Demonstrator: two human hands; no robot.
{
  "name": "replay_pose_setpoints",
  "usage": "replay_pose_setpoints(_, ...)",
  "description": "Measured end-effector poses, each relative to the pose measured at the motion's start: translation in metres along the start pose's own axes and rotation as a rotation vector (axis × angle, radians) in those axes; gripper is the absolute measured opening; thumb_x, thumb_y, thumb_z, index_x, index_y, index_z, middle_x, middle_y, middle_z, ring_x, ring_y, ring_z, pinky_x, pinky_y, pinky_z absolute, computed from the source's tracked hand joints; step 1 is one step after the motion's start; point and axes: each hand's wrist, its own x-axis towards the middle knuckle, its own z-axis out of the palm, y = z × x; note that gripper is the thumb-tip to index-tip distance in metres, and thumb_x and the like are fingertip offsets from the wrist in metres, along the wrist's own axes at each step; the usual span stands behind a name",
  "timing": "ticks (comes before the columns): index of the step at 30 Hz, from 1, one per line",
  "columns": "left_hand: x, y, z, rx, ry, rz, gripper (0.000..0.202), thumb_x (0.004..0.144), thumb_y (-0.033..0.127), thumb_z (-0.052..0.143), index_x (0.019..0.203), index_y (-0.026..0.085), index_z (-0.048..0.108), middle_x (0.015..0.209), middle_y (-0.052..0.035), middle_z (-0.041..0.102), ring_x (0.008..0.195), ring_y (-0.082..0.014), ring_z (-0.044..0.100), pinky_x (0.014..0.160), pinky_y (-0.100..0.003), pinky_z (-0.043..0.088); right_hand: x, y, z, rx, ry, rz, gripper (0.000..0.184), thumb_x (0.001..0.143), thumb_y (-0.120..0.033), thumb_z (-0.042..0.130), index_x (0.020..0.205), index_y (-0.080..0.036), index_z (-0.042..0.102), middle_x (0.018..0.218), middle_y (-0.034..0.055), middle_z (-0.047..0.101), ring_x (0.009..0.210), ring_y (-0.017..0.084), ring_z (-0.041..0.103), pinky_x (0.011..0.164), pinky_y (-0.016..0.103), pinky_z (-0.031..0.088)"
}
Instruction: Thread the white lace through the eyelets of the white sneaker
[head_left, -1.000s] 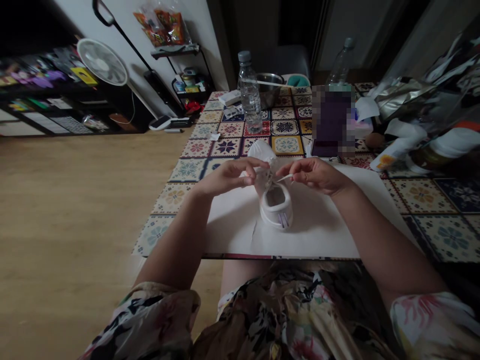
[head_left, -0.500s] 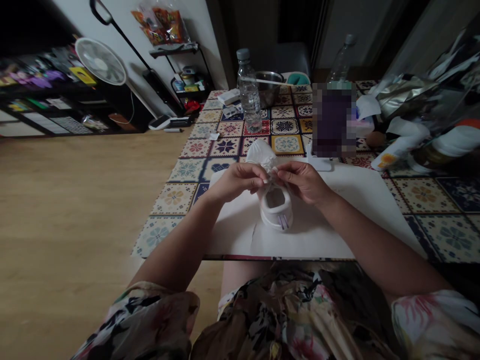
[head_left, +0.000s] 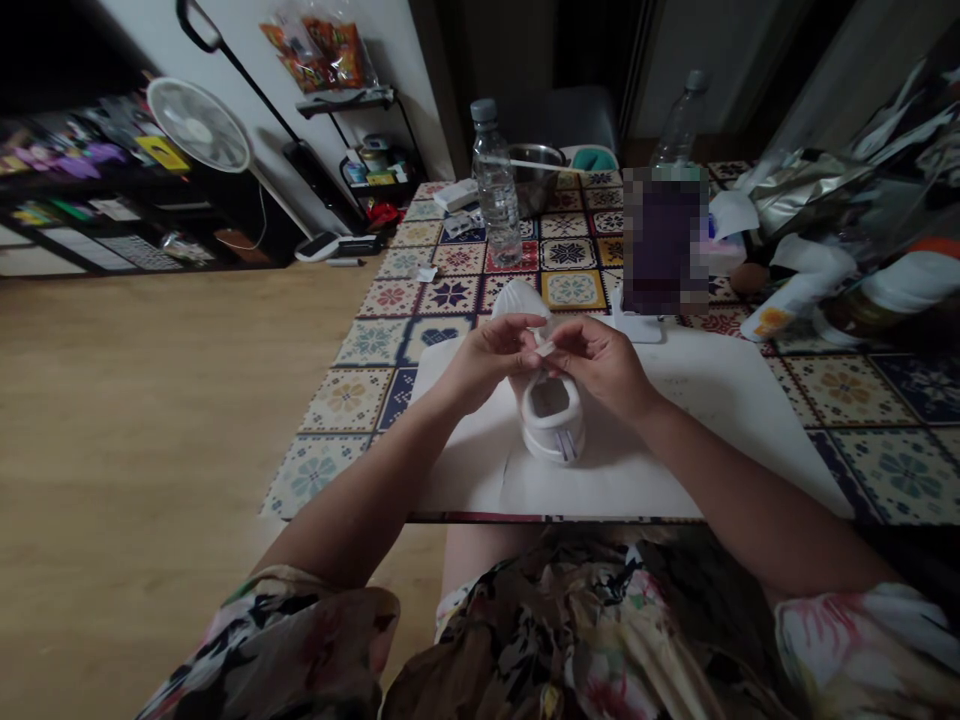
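Observation:
A white shoe stands upright on a white sheet, its heel toward me and its toe pointing away. Over its lacing my two hands meet. My left hand is curled, with thumb and fingertips closed on the white shoelace. From the other side my right hand pinches the same lace, fingertips nearly touching those of the left. The hands cover most of the tongue and the knot area, so the exact run of the lace is hidden.
A water bottle and a metal bowl stand beyond the shoe. A phone stand is at the sheet's far edge. A spray bottle and a tub stand at right. Wooden floor lies left of the table.
My hands have drawn closer together over the lacing, and the left hand has shifted slightly right with its fingers rearranged. The shoe stays in place.

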Motion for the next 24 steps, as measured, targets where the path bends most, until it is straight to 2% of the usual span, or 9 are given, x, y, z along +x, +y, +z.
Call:
replay_pose_setpoints(4, 0.000, -0.001, 0.001, 0.022, 0.039, -0.033, 0.045, 0.049, 0.030, 0.095, 0.082, 0.013, 0.069, 0.068, 0.0017, 0.068, 0.061, -0.0090, 0.064, 0.063, -0.022, 0.052, 0.000, -0.004, -0.001, -0.030, -0.040, 0.014, 0.038, 0.067, -0.053, 0.082, 0.080, -0.023, 0.063, 0.074, -0.0022, 0.065, 0.063, 0.013, 0.061, 0.067, 0.032, 0.054)
replay_pose_setpoints(8, -0.001, 0.000, 0.005, 0.040, 0.061, 0.020, 0.040, 0.051, 0.029, 0.094, 0.071, 0.013, 0.064, 0.065, 0.0028, 0.066, 0.059, -0.0071, 0.062, 0.060, -0.019, 0.050, -0.002, -0.006, -0.001, -0.049, -0.024, -0.008, 0.039, 0.068, -0.054, 0.081, 0.081, -0.021, 0.064, 0.073, -0.0016, 0.065, 0.063, 0.012, 0.061, 0.066, 0.030, 0.053)
replay_pose_setpoints(12, -0.004, 0.002, 0.007, 0.138, 0.038, 0.063, 0.037, 0.057, 0.031, 0.091, 0.071, 0.014, 0.060, 0.065, 0.0027, 0.064, 0.059, -0.0074, 0.060, 0.057, -0.019, 0.048, -0.003, -0.003, 0.000, -0.035, 0.035, -0.015, 0.039, 0.076, -0.058, 0.074, 0.082, -0.021, 0.061, 0.071, -0.0021, 0.063, 0.060, 0.011, 0.060, 0.060, 0.026, 0.051)
replay_pose_setpoints(17, -0.006, -0.001, 0.005, 0.278, -0.002, 0.120, 0.031, 0.066, 0.031, 0.085, 0.075, 0.015, 0.060, 0.069, 0.0010, 0.063, 0.062, -0.0080, 0.058, 0.059, -0.020, 0.047, 0.001, 0.005, 0.000, 0.010, 0.109, 0.003, 0.043, 0.073, -0.057, 0.076, 0.085, -0.024, 0.052, 0.067, -0.0061, 0.057, 0.053, 0.009, 0.055, 0.052, 0.023, 0.046)
replay_pose_setpoints(19, -0.006, -0.002, 0.005, 0.275, 0.015, 0.139, 0.031, 0.065, 0.030, 0.086, 0.075, 0.015, 0.061, 0.069, 0.0014, 0.062, 0.061, -0.0073, 0.056, 0.058, -0.019, 0.046, 0.000, 0.005, 0.000, -0.016, 0.110, -0.035, 0.039, 0.074, -0.052, 0.076, 0.089, -0.025, 0.053, 0.071, -0.0053, 0.058, 0.058, 0.010, 0.057, 0.058, 0.025, 0.050)
replay_pose_setpoints(21, -0.005, -0.002, 0.005, 0.241, 0.045, 0.148, 0.031, 0.063, 0.030, 0.088, 0.075, 0.015, 0.063, 0.069, 0.0016, 0.063, 0.061, -0.0070, 0.056, 0.058, -0.019, 0.045, -0.001, 0.003, -0.001, -0.084, 0.071, -0.076, 0.031, 0.077, -0.046, 0.075, 0.093, -0.024, 0.059, 0.082, -0.0013, 0.064, 0.073, 0.014, 0.062, 0.071, 0.029, 0.053)
replay_pose_setpoints(24, -0.005, 0.000, 0.006, 0.190, 0.060, 0.128, 0.032, 0.060, 0.032, 0.089, 0.079, 0.016, 0.069, 0.073, 0.0001, 0.067, 0.064, -0.0088, 0.060, 0.063, -0.021, 0.049, -0.001, 0.001, -0.004, -0.214, 0.008, -0.099, 0.026, 0.078, -0.039, 0.074, 0.097, -0.022, 0.067, 0.095, 0.0038, 0.068, 0.088, 0.018, 0.062, 0.083, 0.034, 0.050)
